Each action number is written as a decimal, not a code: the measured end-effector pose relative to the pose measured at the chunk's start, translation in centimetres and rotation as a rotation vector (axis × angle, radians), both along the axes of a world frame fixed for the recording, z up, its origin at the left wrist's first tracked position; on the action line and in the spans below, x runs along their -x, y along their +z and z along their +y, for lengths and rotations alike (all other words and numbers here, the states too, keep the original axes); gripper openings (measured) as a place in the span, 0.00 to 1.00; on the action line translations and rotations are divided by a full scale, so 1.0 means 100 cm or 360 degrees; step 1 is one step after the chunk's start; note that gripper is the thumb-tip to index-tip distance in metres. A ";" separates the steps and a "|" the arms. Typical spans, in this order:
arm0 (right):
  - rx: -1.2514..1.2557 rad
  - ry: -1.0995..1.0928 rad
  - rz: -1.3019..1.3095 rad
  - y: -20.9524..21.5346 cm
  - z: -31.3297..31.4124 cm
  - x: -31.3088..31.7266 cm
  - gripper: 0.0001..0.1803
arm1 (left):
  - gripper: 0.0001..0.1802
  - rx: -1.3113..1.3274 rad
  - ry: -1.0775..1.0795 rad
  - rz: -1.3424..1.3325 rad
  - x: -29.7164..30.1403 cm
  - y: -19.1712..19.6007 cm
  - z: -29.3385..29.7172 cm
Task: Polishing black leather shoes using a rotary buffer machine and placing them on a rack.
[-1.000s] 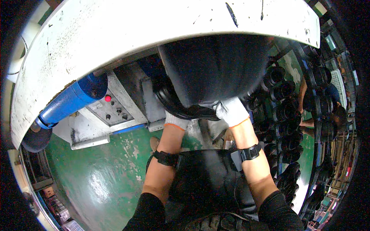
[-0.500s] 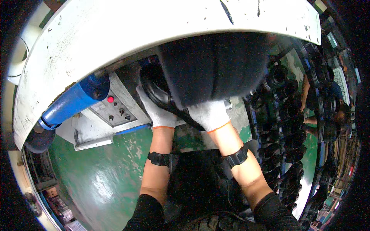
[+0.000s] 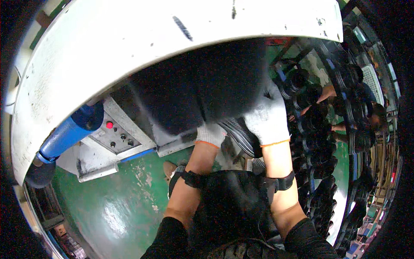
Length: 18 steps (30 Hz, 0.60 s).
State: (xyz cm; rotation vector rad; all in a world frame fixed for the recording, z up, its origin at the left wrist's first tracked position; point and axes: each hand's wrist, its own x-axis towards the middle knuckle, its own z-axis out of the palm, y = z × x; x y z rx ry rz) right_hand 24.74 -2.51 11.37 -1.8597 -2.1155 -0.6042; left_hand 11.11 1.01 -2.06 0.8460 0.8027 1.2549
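So, far left there's a blue cylinder under the white hood, then a grey control panel with a red button, above green floor. Next is a big dark buffing wheel, all blur. The left hand (white knit glove, orange cuff) is at its lower edge, fingers hidden, so I can't tell its grip. The black shoe sits between both hands, just below the wheel, ribbed sole edge showing, and the right hand is closed around its right side. Further right, racked black shoes and another person's arm.
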 end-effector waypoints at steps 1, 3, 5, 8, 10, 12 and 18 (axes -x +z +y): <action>0.0024 -0.0028 -0.0028 -0.004 -0.005 -0.015 0.15 | 0.29 0.0012 -0.0020 -0.0009 -0.013 0.018 -0.001; 0.0038 -0.0016 -0.0026 -0.008 -0.006 -0.022 0.12 | 0.29 0.1159 0.0063 -0.0983 -0.019 0.063 0.003; -0.0005 0.0061 -0.0028 0.000 0.001 -0.003 0.09 | 0.29 0.0337 -0.0244 -0.0583 0.012 -0.022 0.026; -0.0027 0.0046 -0.0055 -0.010 -0.002 -0.017 0.06 | 0.29 0.0705 -0.0175 -0.0768 -0.021 0.019 0.014; -0.0127 0.0113 0.0110 -0.011 0.005 -0.001 0.05 | 0.29 0.0697 -0.0334 -0.1281 -0.012 0.036 0.013; -0.0229 0.0227 0.0394 0.002 0.013 0.038 0.06 | 0.30 -0.0123 -0.0966 -0.1912 0.031 -0.023 0.030; -0.0218 0.0176 0.0062 -0.010 -0.006 0.063 0.08 | 0.30 0.0433 -0.0137 -0.1347 0.037 0.001 0.006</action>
